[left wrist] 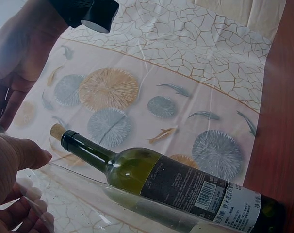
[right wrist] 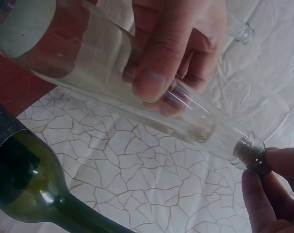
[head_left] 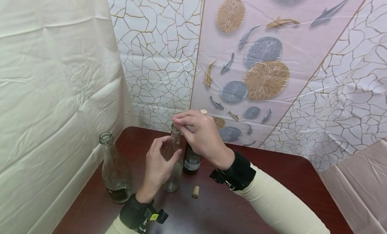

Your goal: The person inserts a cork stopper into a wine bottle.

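A clear glass bottle (head_left: 173, 180) stands upright on the table, and my left hand (head_left: 158, 163) curls round its upper body, thumb on the near side. At its mouth my right hand (head_left: 201, 134) pinches a cork (right wrist: 248, 152) between thumb and fingertips. Part of that cork shows through the glass inside the neck; the fingers hide its outer end. Just behind the right hand is a green wine bottle (left wrist: 137, 170) with a dark label and a cork (left wrist: 56, 131) in its neck.
Another clear bottle (head_left: 116, 170), without a stopper and with a dark label, stands at the left. A loose cork (head_left: 195, 192) is on the dark red table (head_left: 242, 200) in front of the green bottle. Patterned cloth (head_left: 157, 59) hangs behind the table.
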Available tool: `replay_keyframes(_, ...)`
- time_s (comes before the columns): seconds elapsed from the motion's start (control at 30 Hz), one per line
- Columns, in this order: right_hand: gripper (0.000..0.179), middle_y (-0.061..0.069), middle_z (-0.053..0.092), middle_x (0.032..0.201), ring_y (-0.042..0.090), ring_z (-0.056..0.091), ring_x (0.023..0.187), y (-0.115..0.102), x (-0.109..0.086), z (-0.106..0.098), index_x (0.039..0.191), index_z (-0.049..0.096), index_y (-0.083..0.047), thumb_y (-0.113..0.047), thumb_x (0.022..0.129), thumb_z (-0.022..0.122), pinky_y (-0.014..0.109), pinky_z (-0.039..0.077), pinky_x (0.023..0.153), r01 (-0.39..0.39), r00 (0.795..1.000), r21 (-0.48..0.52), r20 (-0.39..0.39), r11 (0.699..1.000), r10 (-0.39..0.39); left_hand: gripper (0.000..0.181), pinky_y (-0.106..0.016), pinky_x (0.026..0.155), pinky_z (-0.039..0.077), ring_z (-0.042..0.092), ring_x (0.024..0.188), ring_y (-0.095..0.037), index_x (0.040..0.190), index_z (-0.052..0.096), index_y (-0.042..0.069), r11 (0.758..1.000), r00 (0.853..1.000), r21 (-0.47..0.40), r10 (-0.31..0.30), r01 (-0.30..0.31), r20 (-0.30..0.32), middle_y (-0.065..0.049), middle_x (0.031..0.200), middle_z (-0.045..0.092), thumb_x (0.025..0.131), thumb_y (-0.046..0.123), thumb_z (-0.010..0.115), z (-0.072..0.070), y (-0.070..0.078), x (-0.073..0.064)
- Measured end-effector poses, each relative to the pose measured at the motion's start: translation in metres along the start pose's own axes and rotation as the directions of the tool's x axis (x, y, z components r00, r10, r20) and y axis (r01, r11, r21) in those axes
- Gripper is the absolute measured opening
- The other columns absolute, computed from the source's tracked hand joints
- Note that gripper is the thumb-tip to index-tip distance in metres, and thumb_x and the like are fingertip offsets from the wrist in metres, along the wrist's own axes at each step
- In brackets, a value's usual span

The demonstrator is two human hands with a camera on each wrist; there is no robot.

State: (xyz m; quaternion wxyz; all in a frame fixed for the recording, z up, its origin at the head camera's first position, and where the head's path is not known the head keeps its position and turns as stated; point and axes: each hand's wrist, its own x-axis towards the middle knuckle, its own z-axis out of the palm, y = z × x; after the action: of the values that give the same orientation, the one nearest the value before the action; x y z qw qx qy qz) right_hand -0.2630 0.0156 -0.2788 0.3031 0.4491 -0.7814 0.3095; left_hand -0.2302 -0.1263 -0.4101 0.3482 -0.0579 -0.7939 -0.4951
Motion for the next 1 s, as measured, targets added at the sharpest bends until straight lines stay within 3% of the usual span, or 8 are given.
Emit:
replay_keyframes(0.23,0.014,0.002,0.075,0.103,0.010,0.068,0.099,0.002,0.003,-0.002,0.100,0.078,-0.009,-0.012,0.088,0.072,0.028,0.053,0.085,0.018,1.000,0.011,0.023,1.000,-0.018,0.046,-0.040,0.083,0.053,0.057,0.098,-0.019,0.120,0.060,0.010,1.000,1.000,0.004,-0.014,0.014,0.006,-0.007,0.110,0.061,0.081,0.025,0.079,0.000,0.001,0.000)
replay_keyframes(0.57,0.014,0.003,0.075,0.101,0.009,0.069,0.093,-0.002,0.016,-0.013,0.098,0.078,-0.009,-0.006,0.086,0.071,0.021,0.055,0.083,-0.019,0.989,0.048,0.145,0.999,0.012,0.047,-0.040,0.083,0.052,0.057,0.098,-0.019,0.121,0.060,0.011,1.000,0.999,0.002,-0.027,0.027,0.016,-0.007,0.111,0.061,0.080,0.024,0.079,-0.001,0.001,-0.001)
replay_keyframes(0.73,0.012,0.002,0.075,0.099,0.009,0.070,0.089,-0.003,0.027,-0.023,0.098,0.077,-0.009,-0.009,0.086,0.073,0.024,0.057,0.081,-0.021,0.975,-0.006,0.223,1.000,0.022,0.046,-0.041,0.082,0.053,0.057,0.098,-0.019,0.121,0.060,0.012,1.000,0.999,0.003,-0.030,0.030,0.021,-0.006,0.112,0.061,0.081,0.026,0.079,-0.001,0.000,-0.001)
replay_keyframes(0.87,0.014,0.001,0.076,0.096,0.009,0.069,0.089,-0.004,0.041,-0.034,0.100,0.077,-0.011,-0.014,0.087,0.073,0.026,0.057,0.079,-0.052,0.946,-0.066,0.317,0.996,0.070,0.047,-0.043,0.082,0.053,0.057,0.099,-0.019,0.121,0.059,0.012,1.000,0.999,-0.003,-0.029,0.029,0.026,-0.006,0.113,0.060,0.081,0.027,0.078,-0.001,-0.001,0.000)
replay_keyframes(1.0,0.011,-0.004,0.076,0.092,0.006,0.066,0.084,-0.008,0.060,-0.044,0.097,0.078,-0.014,-0.017,0.087,0.073,0.025,0.055,0.075,-0.062,0.884,-0.127,0.453,0.990,0.114,0.048,-0.043,0.082,0.053,0.057,0.099,-0.019,0.121,0.059,0.012,0.999,0.999,-0.004,-0.034,0.035,0.030,-0.006,0.113,0.060,0.081,0.027,0.079,-0.001,-0.001,0.001)
